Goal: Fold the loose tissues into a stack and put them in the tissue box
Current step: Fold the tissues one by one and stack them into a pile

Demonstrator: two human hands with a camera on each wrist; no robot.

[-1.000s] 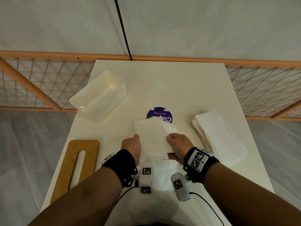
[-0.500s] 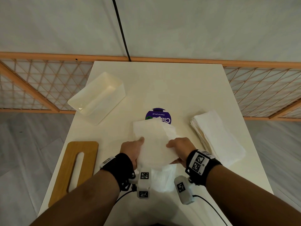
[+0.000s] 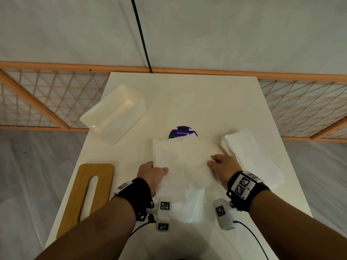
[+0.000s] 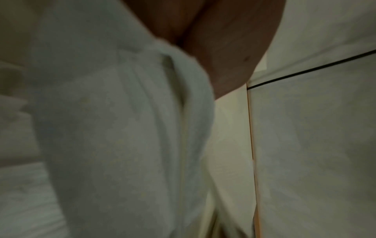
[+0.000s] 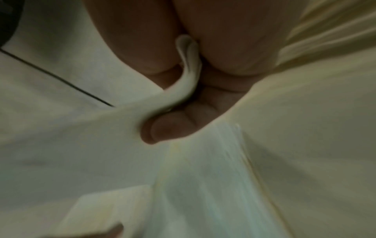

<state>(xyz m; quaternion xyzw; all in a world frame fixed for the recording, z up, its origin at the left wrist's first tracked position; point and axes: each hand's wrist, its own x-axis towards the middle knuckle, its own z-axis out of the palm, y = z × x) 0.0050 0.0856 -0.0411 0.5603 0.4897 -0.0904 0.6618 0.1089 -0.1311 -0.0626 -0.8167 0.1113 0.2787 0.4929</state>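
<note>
A white tissue [image 3: 180, 162] is spread between my two hands above the near middle of the table. My left hand [image 3: 154, 172] pinches its left edge, thumb on top. My right hand [image 3: 221, 166] pinches its right edge; the right wrist view shows the tissue [image 5: 189, 67] squeezed between thumb and fingers [image 5: 168, 128]. In the left wrist view the tissue [image 4: 122, 128] hangs blurred below the hand. More loose tissues [image 3: 193, 205] lie under it near me. A folded tissue stack [image 3: 249, 154] sits at the right. The open white tissue box [image 3: 116, 113] stands at the far left.
A wooden lid with a slot [image 3: 90, 194] lies at the near left edge of the white table [image 3: 187, 102]. A purple round packet [image 3: 182, 132] peeks out beyond the held tissue. An orange lattice fence [image 3: 47, 100] runs behind the table.
My hands have moved apart, spreading the tissue wider; it now covers more of the purple packet.
</note>
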